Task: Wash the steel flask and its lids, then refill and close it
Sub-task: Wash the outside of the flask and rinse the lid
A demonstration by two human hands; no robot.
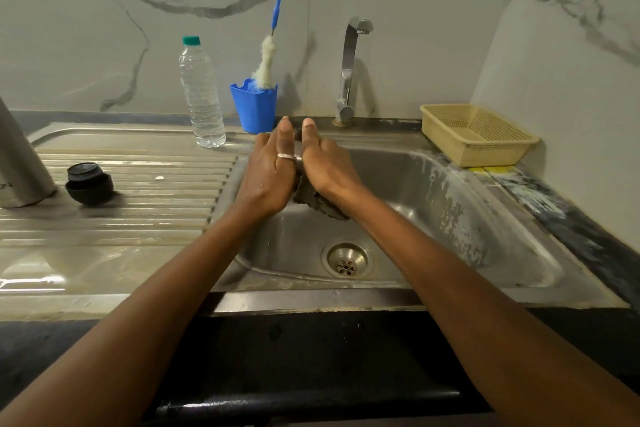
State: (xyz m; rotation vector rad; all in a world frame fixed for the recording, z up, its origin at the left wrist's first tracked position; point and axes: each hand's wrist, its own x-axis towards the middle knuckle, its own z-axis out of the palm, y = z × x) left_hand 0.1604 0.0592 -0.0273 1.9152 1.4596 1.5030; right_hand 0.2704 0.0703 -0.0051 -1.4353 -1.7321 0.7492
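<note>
While our left grip point(266, 173) and right grip point(327, 166) press flat together on a grey scrub pad point(318, 201) above the sink point(433, 204), the steel flask point(19, 156) stands upright well to their left, its black lid point(89, 183) between; the left grip is nearer.

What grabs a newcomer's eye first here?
The left hand and right hand press flat on a grey pad between them, over the sink. Next come the brush standing in a blue cup behind the sink, and the flask with a black lid beside it on the drainboard, far left.
</note>
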